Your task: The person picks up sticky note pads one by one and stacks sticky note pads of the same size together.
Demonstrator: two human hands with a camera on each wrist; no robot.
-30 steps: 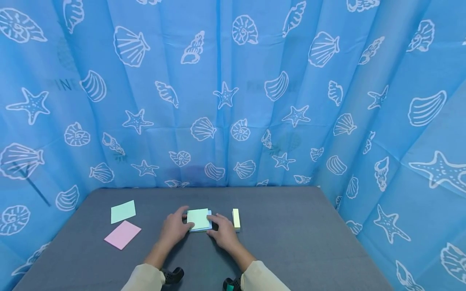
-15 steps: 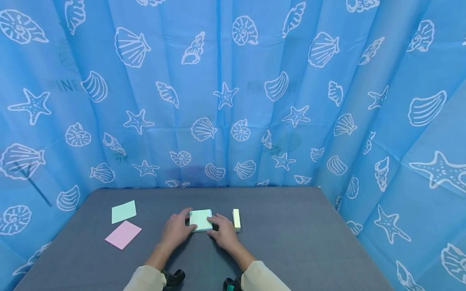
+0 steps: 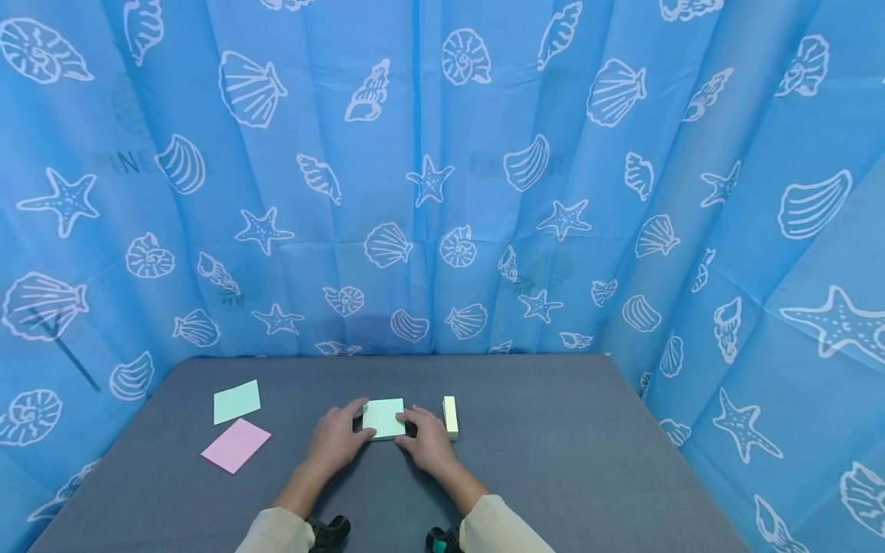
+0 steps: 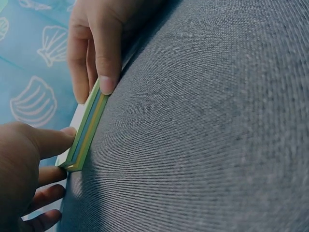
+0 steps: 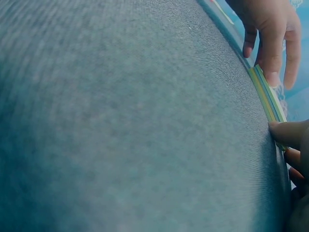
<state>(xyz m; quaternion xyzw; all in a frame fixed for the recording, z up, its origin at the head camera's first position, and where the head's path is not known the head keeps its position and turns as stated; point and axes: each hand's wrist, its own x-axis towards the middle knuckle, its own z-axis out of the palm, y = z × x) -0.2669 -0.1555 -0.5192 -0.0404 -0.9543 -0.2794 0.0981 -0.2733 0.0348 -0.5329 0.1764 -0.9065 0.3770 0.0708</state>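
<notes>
A square stack of sticky note pads (image 3: 383,418) lies on the grey table, pale green on top. Its side shows green, blue and yellow layers in the left wrist view. At the left end, my left hand (image 3: 334,438) holds the stack, thumb at the near corner and index finger toward the far corner. My right hand (image 3: 426,440) grips the opposite end, its thumb (image 5: 285,131) against the near side and a finger over the top edge. The pads' edges stand nearly flush with each other.
A pale green sticky note pad (image 3: 236,402) and a pink one (image 3: 236,445) lie on the left of the grey table (image 3: 588,461). A narrow pale yellow block (image 3: 450,417) stands just right of my right hand. A blue shell-print curtain (image 3: 429,292) hangs behind.
The top green pad has shifted right over the blue one, whose edge no longer sticks out. My left hand has moved slightly right with it; the right hand has stayed nearly still.
</notes>
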